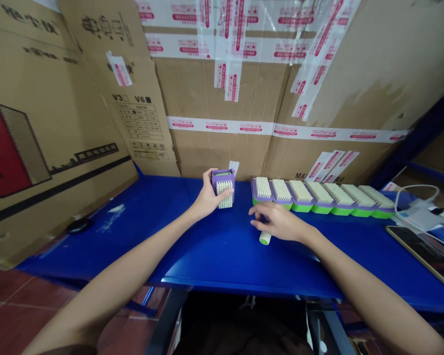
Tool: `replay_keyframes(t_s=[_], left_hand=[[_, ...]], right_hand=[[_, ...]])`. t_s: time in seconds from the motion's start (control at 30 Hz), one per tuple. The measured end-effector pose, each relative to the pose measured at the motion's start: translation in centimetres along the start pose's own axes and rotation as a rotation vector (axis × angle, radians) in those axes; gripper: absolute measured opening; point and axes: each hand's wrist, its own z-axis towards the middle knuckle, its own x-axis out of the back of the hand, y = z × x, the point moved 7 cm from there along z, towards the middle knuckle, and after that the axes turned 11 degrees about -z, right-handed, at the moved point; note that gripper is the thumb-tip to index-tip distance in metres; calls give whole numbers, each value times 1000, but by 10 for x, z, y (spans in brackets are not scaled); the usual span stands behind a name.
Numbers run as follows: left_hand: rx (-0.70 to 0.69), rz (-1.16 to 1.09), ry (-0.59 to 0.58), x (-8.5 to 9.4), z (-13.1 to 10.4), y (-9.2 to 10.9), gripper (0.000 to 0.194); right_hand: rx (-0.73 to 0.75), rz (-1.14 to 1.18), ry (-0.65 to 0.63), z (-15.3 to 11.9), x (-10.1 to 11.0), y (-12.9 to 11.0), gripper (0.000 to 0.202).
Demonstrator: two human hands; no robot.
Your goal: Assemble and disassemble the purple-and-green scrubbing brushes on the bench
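My left hand is wrapped round a purple-and-green scrubbing brush, thumb across its cream bristles. The brush is raised at the back of the blue table, bristles facing me. My right hand is just right of it, palm down, with fingers bent and the index finger and thumb apart. From under this palm juts a white cylinder with a green end; the rest of it is hidden by the hand. Behind my right hand stands a row of several similar brushes, bristles up, with purple tops and green bases.
The blue table backs onto taped cardboard. A phone lies at the right edge, near a white charger with cables. A round black object sits at the left edge beside another carton.
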Motion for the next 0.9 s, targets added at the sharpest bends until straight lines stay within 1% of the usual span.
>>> replay_keyframes(t_s=[0.07,0.17,0.27,0.43,0.6,0.67,0.8,0.9], left_hand=[[-2,18,-2,0,-1,-2,94],[-4,31,4,1,-1,-7,97],[36,24,-2,2,0,-14,100],[110,74,5,7,0,-30,110],[175,188,-17,13,0,-41,114],[216,272,-54,14,0,-43,119],[324,449,-140,14,-1,-44,130],[370,541,-186,14,-2,-44,133]], right_hand=[[7,-22,-42,0,-2,-1,35],[-1,-66,-117,-2,-5,-2,56],[-4,-81,-162,-3,-6,-3,64],[35,-100,-132,-2,-6,-8,60],[70,-154,-88,0,-8,-9,39],[86,-197,-66,0,-8,-9,36],[74,-315,-49,-1,-3,-5,48],[37,-327,-104,-4,0,-6,60]])
